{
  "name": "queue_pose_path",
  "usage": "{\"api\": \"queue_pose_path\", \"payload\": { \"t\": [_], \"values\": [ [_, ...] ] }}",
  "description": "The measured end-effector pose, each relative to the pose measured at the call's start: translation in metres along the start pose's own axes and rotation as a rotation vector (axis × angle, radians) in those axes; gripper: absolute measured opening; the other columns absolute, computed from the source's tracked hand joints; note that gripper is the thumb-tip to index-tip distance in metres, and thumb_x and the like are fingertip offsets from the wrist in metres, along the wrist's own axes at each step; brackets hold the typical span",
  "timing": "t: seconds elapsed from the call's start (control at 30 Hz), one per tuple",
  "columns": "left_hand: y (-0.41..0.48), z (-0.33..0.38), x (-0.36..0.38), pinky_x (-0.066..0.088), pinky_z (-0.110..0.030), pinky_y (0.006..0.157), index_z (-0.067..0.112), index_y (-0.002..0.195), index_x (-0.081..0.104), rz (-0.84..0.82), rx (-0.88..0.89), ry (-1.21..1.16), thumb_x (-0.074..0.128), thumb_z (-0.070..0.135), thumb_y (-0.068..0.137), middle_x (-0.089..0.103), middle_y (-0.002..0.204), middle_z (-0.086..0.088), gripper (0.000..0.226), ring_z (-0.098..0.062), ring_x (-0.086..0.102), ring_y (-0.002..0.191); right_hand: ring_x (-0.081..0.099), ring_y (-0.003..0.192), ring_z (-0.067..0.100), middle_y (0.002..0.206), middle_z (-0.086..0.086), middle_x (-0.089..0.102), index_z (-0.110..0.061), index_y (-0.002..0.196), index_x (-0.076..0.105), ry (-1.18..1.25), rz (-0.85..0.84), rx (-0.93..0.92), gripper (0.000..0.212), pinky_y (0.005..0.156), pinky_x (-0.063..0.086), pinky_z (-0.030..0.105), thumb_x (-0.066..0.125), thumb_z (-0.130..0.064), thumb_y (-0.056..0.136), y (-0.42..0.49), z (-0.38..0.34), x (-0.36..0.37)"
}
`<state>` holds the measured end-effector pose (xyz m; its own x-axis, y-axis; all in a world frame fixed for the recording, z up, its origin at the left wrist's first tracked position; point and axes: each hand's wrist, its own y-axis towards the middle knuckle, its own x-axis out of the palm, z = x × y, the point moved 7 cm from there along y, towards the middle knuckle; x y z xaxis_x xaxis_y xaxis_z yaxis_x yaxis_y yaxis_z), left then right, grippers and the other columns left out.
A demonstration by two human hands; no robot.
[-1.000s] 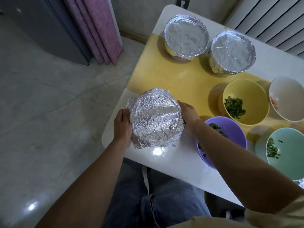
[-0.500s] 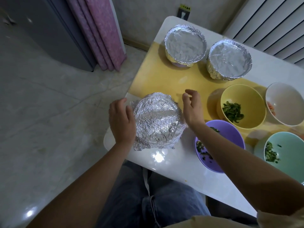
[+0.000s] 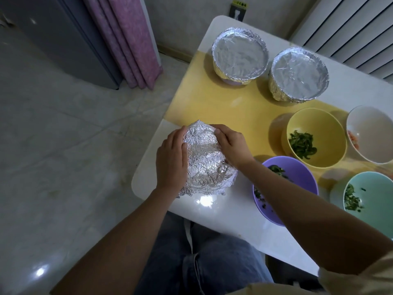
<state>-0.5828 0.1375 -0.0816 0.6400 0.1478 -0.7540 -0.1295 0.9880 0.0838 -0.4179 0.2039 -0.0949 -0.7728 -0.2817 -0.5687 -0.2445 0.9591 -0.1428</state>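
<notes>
Cupping the foil-wrapped bowl (image 3: 207,165), left hand (image 3: 170,160) and right hand (image 3: 231,145) curl fingers (image 3: 179,135) round it; rightward, yellow bowl (image 3: 319,122), purple bowl (image 3: 297,173) and teal bowl (image 3: 374,188) hold chopped greens (image 3: 302,143).

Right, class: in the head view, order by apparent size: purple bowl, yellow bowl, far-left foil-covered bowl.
1. purple bowl and yellow bowl: about alike; the purple one is nearer and partly behind the right forearm.
2. far-left foil-covered bowl: smallest, though farthest away.
</notes>
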Motion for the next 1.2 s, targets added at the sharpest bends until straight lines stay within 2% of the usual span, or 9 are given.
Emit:
{"api": "queue_pose_path", "payload": {
  "t": [0.23,0.4,0.57,0.7,0.83,0.93,1.0,1.1,1.2],
  "values": [
    [0.005,-0.008,-0.002,0.047,-0.043,0.090,0.011,0.132,0.055,0.024,-0.071,0.047,0.035,0.023,0.102,0.062,0.124,-0.007,0.038,-0.027,0.055,0.112,0.035,0.047,0.005,0.057,-0.005,0.039,-0.011,0.118,0.059,0.080,-0.026,0.086,0.026,0.051,0.030,0.020,0.038,-0.020,0.106,-0.005,0.007,0.003],
    [0.029,-0.011,-0.005,0.039,-0.046,0.096,0.014,0.123,0.062,0.032,-0.067,0.207,0.040,0.039,0.094,0.055,0.135,-0.013,0.044,-0.035,0.048,0.124,0.038,0.053,0.008,0.060,-0.006,0.042,-0.010,0.120,0.057,0.153,0.205,0.232,0.027,0.058,0.033,0.031,0.037,-0.020,0.106,-0.023,0.021,-0.004],
    [0.030,0.000,-0.001,0.039,-0.046,0.099,0.008,0.134,0.052,0.041,-0.147,0.187,0.032,0.045,0.092,0.050,0.140,-0.017,0.060,-0.036,0.046,0.128,0.043,0.067,0.010,0.078,-0.005,0.048,-0.004,0.124,0.051,0.263,0.472,0.379,0.029,0.065,0.035,0.029,0.032,-0.018,0.106,-0.042,0.025,-0.018],
    [0.017,0.007,-0.002,0.041,-0.046,0.098,0.002,0.136,0.049,0.073,-0.205,0.206,0.029,0.040,0.091,0.048,0.140,-0.020,0.061,-0.038,0.048,0.126,0.042,0.058,0.016,0.070,0.000,0.045,-0.011,0.120,0.046,0.353,0.493,0.497,0.025,0.057,0.040,0.040,0.031,-0.020,0.103,-0.060,0.030,-0.008],
    [0.008,0.008,-0.005,0.043,-0.045,0.095,0.003,0.132,0.052,0.118,-0.263,0.250,0.037,0.030,0.091,0.054,0.135,-0.018,0.051,-0.037,0.051,0.121,0.046,0.060,0.018,0.078,0.007,0.050,-0.011,0.110,0.043,0.465,0.440,0.607,0.018,0.049,0.042,0.029,0.032,-0.016,0.098,-0.074,0.031,-0.006],
    [0.001,0.014,-0.009,0.037,-0.046,0.103,0.004,0.136,0.048,0.150,-0.270,0.312,0.039,0.027,0.093,0.045,0.144,-0.017,0.049,-0.036,0.044,0.130,0.057,0.098,0.024,0.122,0.010,0.053,-0.015,0.137,0.037,0.345,0.383,0.493,0.043,0.081,0.048,0.034,0.038,-0.024,0.095,-0.061,0.016,-0.017],
    [-0.001,0.029,-0.006,0.030,-0.044,0.110,0.005,0.141,0.044,0.133,-0.158,0.382,0.041,0.026,0.095,0.037,0.152,-0.017,0.050,-0.034,0.035,0.139,0.037,0.134,0.021,0.147,0.010,0.037,-0.006,0.146,0.030,0.175,0.404,0.297,0.056,0.108,0.030,0.028,0.036,-0.024,0.093,-0.045,0.000,-0.026],
    [0.000,0.044,0.011,0.030,-0.045,0.113,0.002,0.145,0.040,0.082,-0.008,0.445,0.040,0.027,0.098,0.034,0.154,-0.017,0.053,-0.031,0.033,0.142,0.033,0.140,0.025,0.150,0.016,0.038,0.001,0.141,0.041,-0.054,0.365,0.012,0.055,0.115,0.024,0.032,0.036,-0.021,0.091,-0.023,-0.021,-0.027],
    [0.001,0.030,0.019,0.036,-0.046,0.110,-0.002,0.145,0.037,0.042,-0.123,0.431,0.032,0.031,0.097,0.039,0.151,-0.021,0.059,-0.033,0.043,0.136,0.048,0.128,0.034,0.137,0.020,0.052,0.003,0.136,0.049,-0.252,0.260,-0.133,0.044,0.107,0.037,0.041,0.041,-0.015,0.096,-0.013,-0.020,-0.014]
  ]
}}
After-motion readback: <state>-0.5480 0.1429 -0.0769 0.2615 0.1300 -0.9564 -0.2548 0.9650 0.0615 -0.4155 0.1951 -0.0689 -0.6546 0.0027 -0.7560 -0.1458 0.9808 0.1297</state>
